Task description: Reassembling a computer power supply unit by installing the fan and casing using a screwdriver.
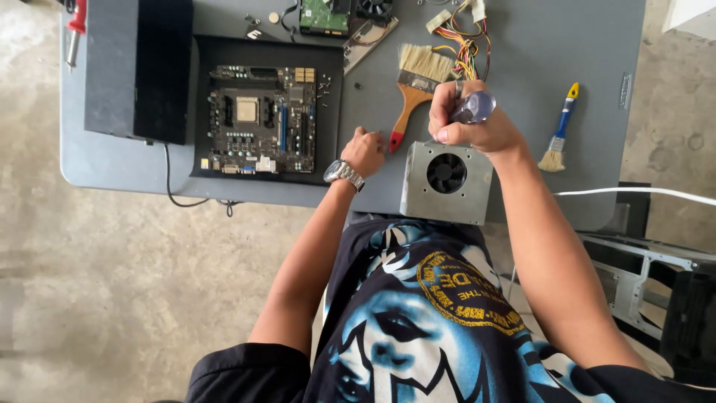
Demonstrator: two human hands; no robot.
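Power supply unit (446,181), bare metal box with round fan grille, at the grey table (522,67)'s near edge: rigid, probably weighty, sharp-edged, best gripped by its flat sides; right hand (470,123) closed on a clear-handled screwdriver (474,107) above it, left hand (364,151) fisted alongside, contents indiscernible.

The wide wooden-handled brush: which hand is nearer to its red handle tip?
Left. The left hand rests just beside the brush tip; the right hand, gripping a clear-handled screwdriver, is slightly farther right.
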